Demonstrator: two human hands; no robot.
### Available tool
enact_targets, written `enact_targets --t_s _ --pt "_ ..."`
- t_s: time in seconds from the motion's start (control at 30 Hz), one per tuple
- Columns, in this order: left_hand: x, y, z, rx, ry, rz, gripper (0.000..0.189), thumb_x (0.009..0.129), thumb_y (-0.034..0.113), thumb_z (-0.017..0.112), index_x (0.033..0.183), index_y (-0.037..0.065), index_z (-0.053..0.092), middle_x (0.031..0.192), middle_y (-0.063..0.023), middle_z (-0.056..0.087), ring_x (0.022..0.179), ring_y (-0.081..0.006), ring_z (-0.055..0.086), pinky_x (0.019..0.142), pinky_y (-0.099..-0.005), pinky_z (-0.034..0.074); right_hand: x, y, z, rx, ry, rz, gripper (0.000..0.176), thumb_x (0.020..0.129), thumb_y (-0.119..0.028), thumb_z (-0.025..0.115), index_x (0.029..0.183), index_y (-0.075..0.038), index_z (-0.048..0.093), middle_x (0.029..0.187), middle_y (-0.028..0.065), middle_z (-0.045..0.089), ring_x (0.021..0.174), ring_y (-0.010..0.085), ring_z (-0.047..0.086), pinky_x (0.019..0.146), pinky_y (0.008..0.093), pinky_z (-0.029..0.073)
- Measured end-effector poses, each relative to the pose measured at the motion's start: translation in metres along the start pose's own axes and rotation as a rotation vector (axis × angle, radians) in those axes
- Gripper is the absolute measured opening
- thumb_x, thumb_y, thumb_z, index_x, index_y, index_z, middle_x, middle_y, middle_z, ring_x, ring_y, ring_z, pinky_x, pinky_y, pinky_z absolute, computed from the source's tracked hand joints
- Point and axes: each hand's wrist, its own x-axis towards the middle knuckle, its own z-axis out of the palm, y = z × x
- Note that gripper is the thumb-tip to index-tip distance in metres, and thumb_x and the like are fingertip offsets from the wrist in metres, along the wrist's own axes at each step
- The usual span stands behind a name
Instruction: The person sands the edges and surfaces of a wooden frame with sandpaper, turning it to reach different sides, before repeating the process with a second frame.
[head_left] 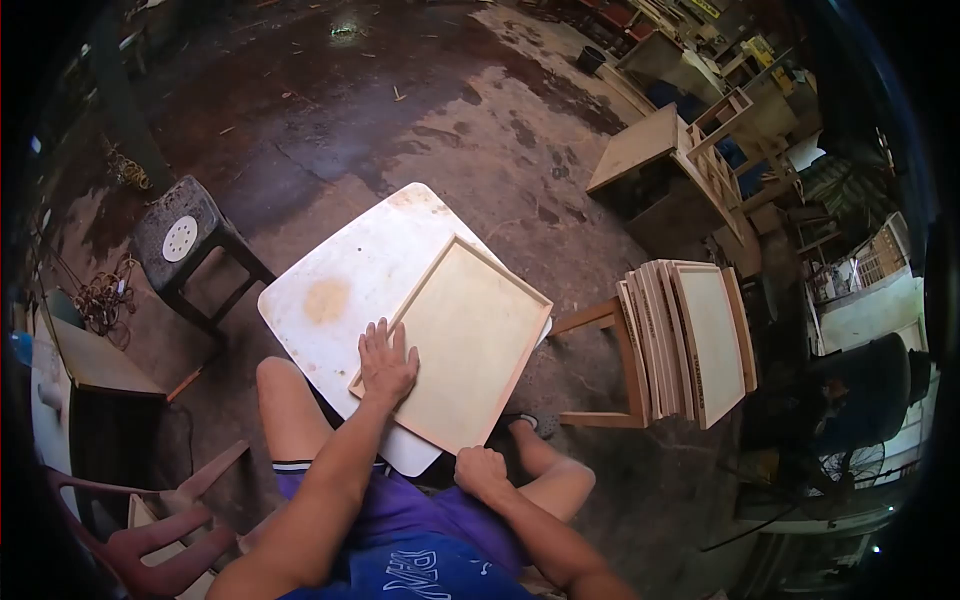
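A shallow wooden tray (485, 335) with a thin raised rim lies at an angle on a small white table (365, 255), its right side reaching past the tabletop. My left hand (388, 365) rests flat on the tray near its left rim, fingers spread. At the tray's near corner, my right hand (481, 471) is closed in a fist against the rim. Whatever the fist holds, if anything, is hidden by the fingers.
Right of the table, several similar trays (690, 340) stand stacked on edge on a wooden stool (590, 418). A dark stool (185, 215) at left carries a round white disc with holes (180, 239). A wooden cabinet (635, 150) stands further back, and a reddish plastic chair (165, 535) is at lower left.
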Motion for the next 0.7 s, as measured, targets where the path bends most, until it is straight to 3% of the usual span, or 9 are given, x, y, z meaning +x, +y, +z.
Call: enact_targets --t_s 0.7 --pt "-0.002 -0.001 -0.001 0.01 -0.017 -0.007 0.061 0.095 0.037 0.063 0.146 0.004 0.055 0.153 -0.0279 0.047 0.146 -0.0494 0.037 0.121 -0.0611 0.027 -0.001 0.004 0.001 -0.038 0.03 -0.023 0.024 0.089 -0.015 0.06 0.092 -0.001 0.079 0.095 0.0254 0.076 0.089 0.0414 0.077 0.078 0.052 0.061"
